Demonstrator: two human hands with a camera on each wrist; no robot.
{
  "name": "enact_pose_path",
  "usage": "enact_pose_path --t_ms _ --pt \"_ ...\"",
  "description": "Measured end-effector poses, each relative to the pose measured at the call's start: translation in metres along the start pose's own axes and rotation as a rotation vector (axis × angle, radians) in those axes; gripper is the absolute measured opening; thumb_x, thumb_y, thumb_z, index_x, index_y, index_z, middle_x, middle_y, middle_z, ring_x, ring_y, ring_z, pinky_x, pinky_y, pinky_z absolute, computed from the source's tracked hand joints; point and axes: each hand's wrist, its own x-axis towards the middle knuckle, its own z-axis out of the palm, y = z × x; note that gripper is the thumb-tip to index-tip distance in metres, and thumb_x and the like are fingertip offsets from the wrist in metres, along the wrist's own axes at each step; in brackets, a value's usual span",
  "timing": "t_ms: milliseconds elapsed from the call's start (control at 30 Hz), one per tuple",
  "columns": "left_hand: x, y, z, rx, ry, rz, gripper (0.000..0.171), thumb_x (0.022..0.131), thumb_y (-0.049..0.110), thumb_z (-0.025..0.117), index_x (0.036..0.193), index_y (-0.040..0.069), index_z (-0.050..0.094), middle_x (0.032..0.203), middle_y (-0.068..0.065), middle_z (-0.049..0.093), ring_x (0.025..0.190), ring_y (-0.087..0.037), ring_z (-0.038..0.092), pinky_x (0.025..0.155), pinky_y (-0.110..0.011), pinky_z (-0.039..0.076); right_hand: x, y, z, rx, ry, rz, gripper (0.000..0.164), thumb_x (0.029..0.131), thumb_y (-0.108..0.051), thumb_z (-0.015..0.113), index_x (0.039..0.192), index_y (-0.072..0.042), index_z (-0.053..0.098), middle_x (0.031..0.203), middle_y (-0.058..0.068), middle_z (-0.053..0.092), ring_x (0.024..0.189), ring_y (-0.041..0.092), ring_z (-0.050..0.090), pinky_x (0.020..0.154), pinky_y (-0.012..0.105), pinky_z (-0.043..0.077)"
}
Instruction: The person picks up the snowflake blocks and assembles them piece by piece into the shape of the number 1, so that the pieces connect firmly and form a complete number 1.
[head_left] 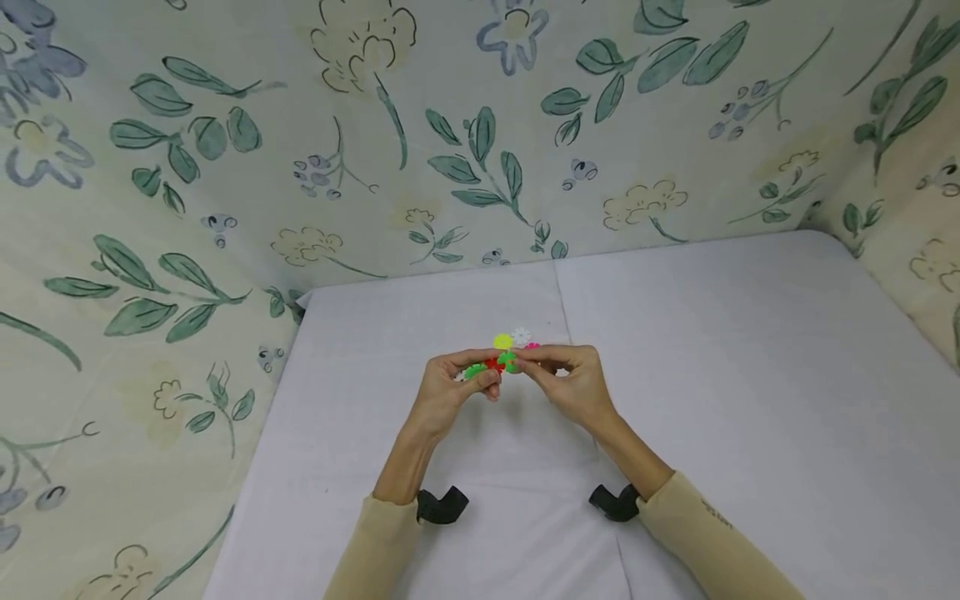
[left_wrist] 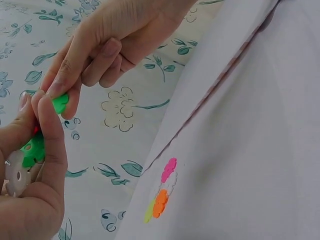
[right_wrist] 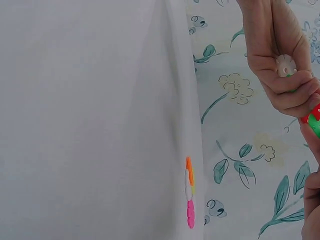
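My left hand [head_left: 441, 393] holds a short row of small flower-shaped plastic building discs. In the left wrist view a white disc [left_wrist: 18, 176] and a green disc [left_wrist: 34, 150] show between its thumb and fingers. A red disc [head_left: 494, 365] sits at the fingertips in the head view. From the other side my right hand [head_left: 576, 385] pinches another green disc [head_left: 507, 362] by its edge, thumb against finger. That disc is right at the red one, and the fingertips of both hands meet there, partly hiding the join.
Beyond the hands, a yellow disc [head_left: 502, 341], a white disc [head_left: 521, 336], a pink disc [left_wrist: 169, 170] and an orange disc [left_wrist: 160, 203] lie close together on the white-covered table [head_left: 360, 350]. Flowered cloth [head_left: 480, 150] hangs behind it. A black strap [head_left: 442, 506] end juts from the left wrist.
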Motion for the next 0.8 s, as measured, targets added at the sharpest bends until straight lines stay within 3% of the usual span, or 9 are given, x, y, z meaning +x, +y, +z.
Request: enact_pose_path --t_ms 433,667,800 --pt "0.0015 -0.0008 -0.0003 0.006 -0.011 0.032 0.034 0.094 0.008 0.075 0.125 -0.008 0.07 0.076 0.0 0.075 0.067 -0.011 0.071 0.072 -0.028 0.062 0.0008 0.0002 -0.0024 -0.007 -0.009 0.015 0.013 0.086 0.006 0.079 0.097 0.0 0.082 0.088 0.017 0.08 0.056 0.006 0.056 0.05 0.021 0.044" --pt "0.0029 -0.0004 0.0026 0.003 -0.04 0.074 0.036 0.095 0.004 0.073 0.129 -0.007 0.068 0.085 -0.001 0.077 0.067 -0.012 0.071 0.07 -0.028 0.062 0.0031 -0.0014 -0.0075 -0.014 -0.009 -0.018 0.016 0.085 0.009 0.078 0.098 0.001 0.082 0.088 0.018 0.08 0.054 0.007 0.052 0.048 0.021 0.04" --pt "0.0026 0.0015 0.0017 0.009 -0.023 0.084 0.035 0.095 0.002 0.073 0.129 -0.005 0.068 0.089 0.0 0.078 0.068 -0.014 0.071 0.069 -0.029 0.062 0.0045 -0.001 -0.0062 -0.019 -0.011 -0.026 0.017 0.086 0.008 0.078 0.1 0.0 0.082 0.09 0.017 0.08 0.055 0.007 0.054 0.048 0.021 0.04"
